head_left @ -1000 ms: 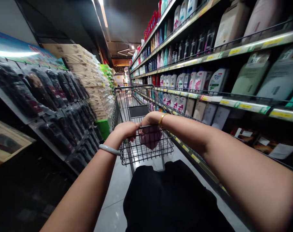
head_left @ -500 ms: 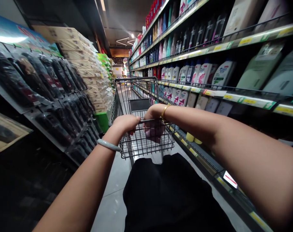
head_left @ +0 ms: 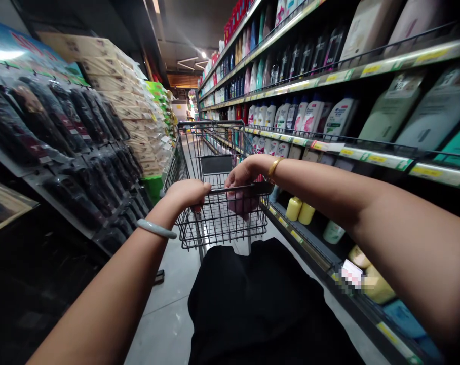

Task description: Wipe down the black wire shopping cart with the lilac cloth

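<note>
A dark wire shopping cart [head_left: 222,223] stands in front of me, its handle bar running across between my hands. My left hand [head_left: 188,193], with a pale bangle on the wrist, is closed round the left part of the handle. My right hand [head_left: 245,175], with a gold bracelet at the wrist, bends over the right part of the bar, its fingers curled at the handle. Something pinkish [head_left: 243,202] shows behind the basket wires below my right hand; I cannot make out what it is. A dark panel [head_left: 217,165] sits inside the cart.
Shelves of bottles [head_left: 313,116] line the right side, close to the cart. On the left hang packaged dark items [head_left: 74,111], beside stacked beige packs [head_left: 119,91] and a green box [head_left: 152,188]. The tiled floor [head_left: 165,304] runs between them.
The cart and both my hands sit slightly further left in the view. My right wrist has risen a little, and more bottles show on the lower right shelf.
</note>
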{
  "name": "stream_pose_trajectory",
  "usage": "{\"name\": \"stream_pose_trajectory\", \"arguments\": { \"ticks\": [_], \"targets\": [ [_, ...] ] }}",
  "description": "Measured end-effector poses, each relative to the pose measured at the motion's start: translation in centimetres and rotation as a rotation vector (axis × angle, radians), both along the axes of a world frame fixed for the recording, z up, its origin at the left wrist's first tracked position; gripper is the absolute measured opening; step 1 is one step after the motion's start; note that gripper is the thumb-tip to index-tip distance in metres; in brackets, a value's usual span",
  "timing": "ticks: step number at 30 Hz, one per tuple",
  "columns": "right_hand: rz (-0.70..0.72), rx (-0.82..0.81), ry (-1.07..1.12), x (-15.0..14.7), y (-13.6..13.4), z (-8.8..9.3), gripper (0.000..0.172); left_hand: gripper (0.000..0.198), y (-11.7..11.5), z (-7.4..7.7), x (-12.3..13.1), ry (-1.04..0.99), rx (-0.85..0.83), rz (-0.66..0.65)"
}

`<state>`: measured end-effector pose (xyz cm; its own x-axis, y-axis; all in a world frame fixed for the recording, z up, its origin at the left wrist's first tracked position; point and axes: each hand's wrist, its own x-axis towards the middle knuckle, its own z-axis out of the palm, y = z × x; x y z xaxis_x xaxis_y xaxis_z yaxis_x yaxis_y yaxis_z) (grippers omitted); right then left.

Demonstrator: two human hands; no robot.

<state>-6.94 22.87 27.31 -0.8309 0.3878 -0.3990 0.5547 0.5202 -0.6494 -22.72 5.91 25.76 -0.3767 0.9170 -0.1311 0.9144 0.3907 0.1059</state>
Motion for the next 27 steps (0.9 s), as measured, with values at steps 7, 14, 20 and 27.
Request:
{"name": "stream_pose_trajectory", "arguments": {
  "ticks": [7,14,20,27],
  "targets": [
    [-0.059,0.016,-0.406,1.1,0.3,0.3,0.015,0.058,-0.3,0.1,0.0,0.003,-0.004,0.025],
    [0.049,-0.068,0.07,2.8,0.4,1.6,0.008,0.056,-0.2,0.2,-1.2,-0.005,-0.007,0.003],
    [0.061,-0.012,0.007,3.3,0.0,1.8,0.011,0.054,-0.2,0.4,-2.2,-0.013,-0.012,-0.008],
    [0.144,0.236,0.25,3.4,-0.3,1.5,0.001,0.053,-0.7,0.5,-4.9,0.021,-0.001,-0.006]
  ]
}}
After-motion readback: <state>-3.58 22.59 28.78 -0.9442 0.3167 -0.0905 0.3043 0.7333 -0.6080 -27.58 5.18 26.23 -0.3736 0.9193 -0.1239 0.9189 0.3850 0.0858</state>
